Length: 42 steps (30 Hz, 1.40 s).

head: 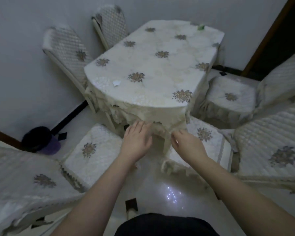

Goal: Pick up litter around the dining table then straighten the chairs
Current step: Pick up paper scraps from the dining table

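The white paper scrap [116,83] lies on the tabletop [153,68], beyond and left of the left hand [137,141], the nearer one. Its fingers [136,127] spread loosely over the cloth's hanging edge; the right hand [186,143] seems to pinch the fringe (blurred).

No readable text, label, brand, number or sign can be made out anywhere in the view. Only woven flower motifs are carried by the cream embroidered tablecloth [153,65] and the quilted cream chair covers [92,150].
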Tool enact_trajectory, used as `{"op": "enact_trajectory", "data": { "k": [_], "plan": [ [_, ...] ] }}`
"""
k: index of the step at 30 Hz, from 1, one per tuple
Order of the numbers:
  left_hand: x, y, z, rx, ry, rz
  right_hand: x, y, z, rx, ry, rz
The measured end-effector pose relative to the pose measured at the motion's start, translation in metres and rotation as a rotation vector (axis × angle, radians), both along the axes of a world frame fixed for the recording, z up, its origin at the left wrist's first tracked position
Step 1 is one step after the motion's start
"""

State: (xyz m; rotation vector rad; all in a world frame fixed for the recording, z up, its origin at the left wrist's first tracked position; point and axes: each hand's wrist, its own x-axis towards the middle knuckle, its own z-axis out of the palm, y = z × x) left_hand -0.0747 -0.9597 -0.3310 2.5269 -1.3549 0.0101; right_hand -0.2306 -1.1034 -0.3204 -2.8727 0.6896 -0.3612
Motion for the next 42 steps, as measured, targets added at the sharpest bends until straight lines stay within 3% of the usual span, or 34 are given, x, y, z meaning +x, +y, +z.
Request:
{"op": "enact_trajectory", "data": {
  "k": [6,11,14,19,28,32,37,42],
  "plan": [
    [0.037,0.028,0.018,-0.010,-0.041,0.146,0.041,0.000,0.031,0.072,-0.007,0.065],
    [0.074,0.045,0.026,-0.029,-0.005,0.228,0.090,0.001,0.047,0.641,-0.097,0.008],
    [0.103,0.048,0.027,-0.031,0.018,0.253,0.121,0.002,0.051,0.809,-0.175,-0.023],
    [0.161,0.049,0.023,0.016,0.053,0.252,0.173,0.005,0.048,1.321,-0.319,-0.175],
    [0.238,0.009,0.005,0.075,0.157,0.265,0.244,-0.010,0.035,1.921,-0.468,-0.346],
    [0.262,-0.039,-0.008,0.134,0.343,0.287,0.268,-0.034,0.027,2.038,-0.493,-0.340],
    [0.298,-0.086,-0.014,-0.029,0.691,0.506,0.295,-0.074,0.015,2.101,-0.439,-0.343],
    [0.347,-0.111,-0.029,-0.009,0.727,0.615,0.321,-0.118,0.013,2.122,-0.394,-0.345]
  ]
}}
